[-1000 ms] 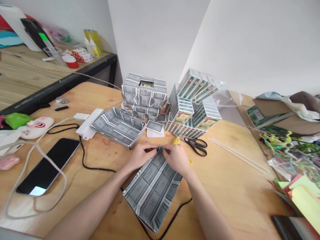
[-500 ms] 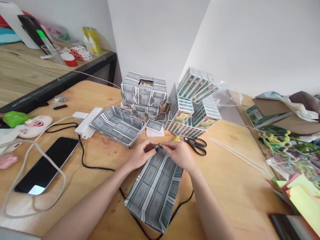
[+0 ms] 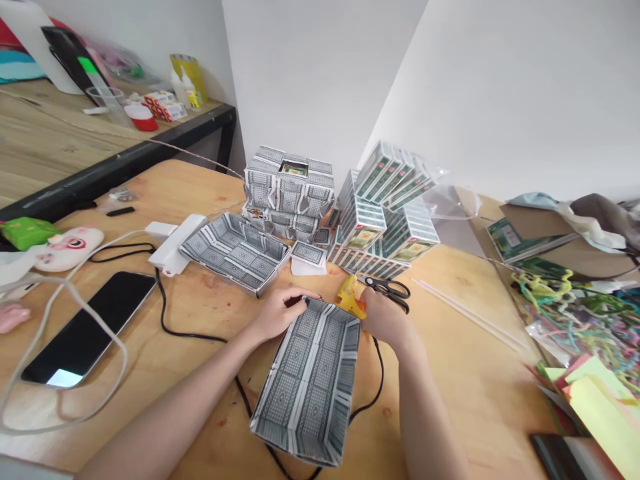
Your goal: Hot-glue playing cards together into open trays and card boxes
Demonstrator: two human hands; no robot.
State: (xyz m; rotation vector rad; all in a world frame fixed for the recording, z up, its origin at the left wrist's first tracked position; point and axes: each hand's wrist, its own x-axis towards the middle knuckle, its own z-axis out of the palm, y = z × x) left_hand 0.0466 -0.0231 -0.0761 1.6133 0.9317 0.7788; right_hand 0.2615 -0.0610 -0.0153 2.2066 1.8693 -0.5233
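My left hand (image 3: 283, 313) is at the far left corner of the card-covered tray (image 3: 310, 373), thumb and fingers drawn nearly together, with the tray's rim pinched between them. My right hand (image 3: 384, 317) is curled around the handle end of a yellow glue gun (image 3: 349, 295); its fingertips are largely hidden, so I cannot tell how tightly they close. The glue gun lies just beyond the tray's far right corner, nose pointing away to the left.

The tray sits on the wooden table (image 3: 450, 373) between my forearms, open side up, long sides running away from me. A black cord (image 3: 381, 373) passes on both sides of it and appears below the right hand.

Black-handled scissors (image 3: 397, 289) lie just beyond the right hand. Further off: a second tray (image 3: 237, 252), a small pile of cards (image 3: 308, 253) beside it, a card-covered block (image 3: 290, 190) behind these, and green-and-white card boxes (image 3: 370, 223) to its right. Two thin white sticks (image 3: 467, 313) lie to the right of the scissors.
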